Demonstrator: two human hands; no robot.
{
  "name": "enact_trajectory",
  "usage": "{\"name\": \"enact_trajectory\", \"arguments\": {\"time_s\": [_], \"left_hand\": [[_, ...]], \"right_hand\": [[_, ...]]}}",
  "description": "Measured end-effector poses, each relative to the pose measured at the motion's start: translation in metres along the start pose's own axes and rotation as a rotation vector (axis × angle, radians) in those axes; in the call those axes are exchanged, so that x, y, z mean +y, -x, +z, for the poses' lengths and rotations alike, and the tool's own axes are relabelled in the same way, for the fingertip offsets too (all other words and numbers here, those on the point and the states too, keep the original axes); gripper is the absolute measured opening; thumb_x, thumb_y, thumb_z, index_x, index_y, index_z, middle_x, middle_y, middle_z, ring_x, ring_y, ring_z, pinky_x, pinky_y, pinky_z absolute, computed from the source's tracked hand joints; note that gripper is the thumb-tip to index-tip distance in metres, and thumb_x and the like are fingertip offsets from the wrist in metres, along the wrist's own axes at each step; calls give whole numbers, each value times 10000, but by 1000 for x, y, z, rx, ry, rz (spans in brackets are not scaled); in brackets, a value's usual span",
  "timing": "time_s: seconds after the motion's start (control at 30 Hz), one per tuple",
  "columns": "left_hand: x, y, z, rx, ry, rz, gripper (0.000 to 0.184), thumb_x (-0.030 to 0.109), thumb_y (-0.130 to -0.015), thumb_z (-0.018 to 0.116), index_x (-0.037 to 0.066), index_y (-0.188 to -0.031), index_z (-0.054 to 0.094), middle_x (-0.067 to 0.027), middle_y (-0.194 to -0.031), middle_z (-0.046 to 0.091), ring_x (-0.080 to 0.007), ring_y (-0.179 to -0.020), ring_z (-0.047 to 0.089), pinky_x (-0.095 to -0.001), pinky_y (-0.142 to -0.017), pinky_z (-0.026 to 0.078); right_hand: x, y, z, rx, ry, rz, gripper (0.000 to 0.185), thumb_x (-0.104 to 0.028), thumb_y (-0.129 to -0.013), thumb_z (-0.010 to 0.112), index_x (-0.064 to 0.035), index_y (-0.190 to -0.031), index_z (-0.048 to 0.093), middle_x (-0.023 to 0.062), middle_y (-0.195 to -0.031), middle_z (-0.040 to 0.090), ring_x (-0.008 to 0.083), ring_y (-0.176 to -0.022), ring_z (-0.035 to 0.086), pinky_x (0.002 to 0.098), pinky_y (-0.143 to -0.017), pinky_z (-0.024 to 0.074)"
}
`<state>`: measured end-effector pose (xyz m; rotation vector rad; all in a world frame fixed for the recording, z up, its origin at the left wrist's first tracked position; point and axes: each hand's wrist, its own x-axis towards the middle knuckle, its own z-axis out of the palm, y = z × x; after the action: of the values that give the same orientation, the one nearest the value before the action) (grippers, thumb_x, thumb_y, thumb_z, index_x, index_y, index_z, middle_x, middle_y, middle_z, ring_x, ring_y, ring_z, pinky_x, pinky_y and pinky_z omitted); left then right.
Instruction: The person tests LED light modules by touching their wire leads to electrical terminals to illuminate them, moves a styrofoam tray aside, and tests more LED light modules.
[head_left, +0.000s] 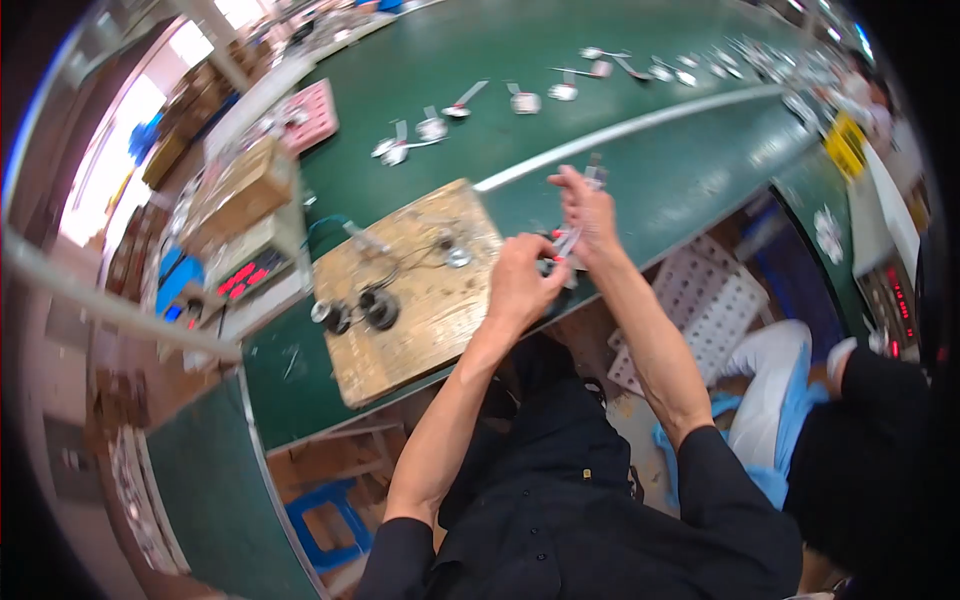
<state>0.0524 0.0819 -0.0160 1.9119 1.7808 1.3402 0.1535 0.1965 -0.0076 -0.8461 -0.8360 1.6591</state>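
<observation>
My left hand (pixel 522 283) is closed at the right edge of a worn wooden board (pixel 440 335), its fingers pinched on a small part with red and whitish bits (pixel 563 247). Close beside it on the right, my right hand (pixel 590 215) is raised with bent fingers around a thin clear and white piece (pixel 595 177); blur hides its exact shape. Both hands meet near the small part. On the board lie a black round part (pixel 379 308), a second dark knob-like part (pixel 331 316) and a small metallic piece (pixel 458 257) with a thin wire.
Several small white parts with leads (pixel 525 102) lie across the green table (pixel 450 60). At the left are a pink tray (pixel 314 115), a cardboard box (pixel 240 195) and a device with red digits (pixel 250 275). A co-worker's light-clothed leg (pixel 770 390) is at the right.
</observation>
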Motion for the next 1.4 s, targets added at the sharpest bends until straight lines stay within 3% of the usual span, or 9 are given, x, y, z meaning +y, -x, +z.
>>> {"name": "enact_trajectory", "arguments": {"time_s": [0.17,0.33,0.47,0.77,0.87,1.0,1.13,1.23,1.4], "left_hand": [[-1,14,-20,139,245,-32,231,218,-737,762,50,-850,653,-101,-864,647,-242,-854,621,-356,-758,491],[19,38,-68,353,414,-205,235,176,-765,725,18,-827,561,-131,-746,623,-247,-713,632,-352,-659,492],[24,56,-76,393,290,-172,269,183,-735,725,18,-802,524,-131,-718,574,-309,-683,597,-407,-645,469],[16,82,-87,219,333,-68,482,431,-799,773,-14,-903,621,-141,-793,624,-256,-740,628,-365,-674,486],[15,88,-85,130,806,-167,357,320,-852,745,-10,-959,661,-134,-864,672,-180,-784,654,-329,-694,506],[7,100,-70,236,561,-98,253,183,-870,698,1,-1045,699,-135,-931,711,-145,-862,652,-318,-760,527],[16,111,-78,78,710,-501,322,257,-941,647,-6,-1121,693,-48,-947,706,-83,-796,622,-240,-730,506],[24,116,-87,14,746,-539,284,215,-926,680,-1,-1110,696,-31,-930,701,-79,-816,623,-237,-722,500],[14,104,-101,282,487,-446,234,195,-925,690,13,-1073,698,-46,-915,705,-91,-821,641,-250,-702,510]], "right_hand": [[-11,-9,-7,-49,-50,110,333,-340,-906,668,-42,-1053,682,-113,-626,374,0,-540,339,196,-491,266],[-23,-22,-14,-173,342,-129,281,-212,-1010,544,-16,-1173,661,-106,-672,374,-12,-543,286,173,-466,222],[-11,20,20,-434,768,-255,344,-321,-1020,543,-23,-1101,694,-101,-668,427,-20,-534,270,184,-471,173],[2,55,60,-487,551,-219,211,-243,-969,636,-41,-1003,688,-74,-757,537,-34,-546,315,177,-476,181],[4,46,55,-492,581,-219,204,-219,-968,632,-28,-1014,688,-67,-772,555,-17,-568,345,176,-496,209],[-10,87,77,-626,919,-408,231,-137,-954,611,53,-1070,672,33,-933,678,94,-852,588,251,-755,483],[-4,92,80,-635,1103,-649,163,-162,-900,672,0,-924,678,156,-781,654,214,-692,627,345,-639,497],[-5,105,84,-588,1042,-423,190,-176,-905,691,13,-898,682,1,-678,614,49,-638,503,250,-574,428],[-4,99,74,-605,996,-401,172,-166,-885,685,4,-909,696,106,-711,662,147,-615,588,325,-589,466]]}}
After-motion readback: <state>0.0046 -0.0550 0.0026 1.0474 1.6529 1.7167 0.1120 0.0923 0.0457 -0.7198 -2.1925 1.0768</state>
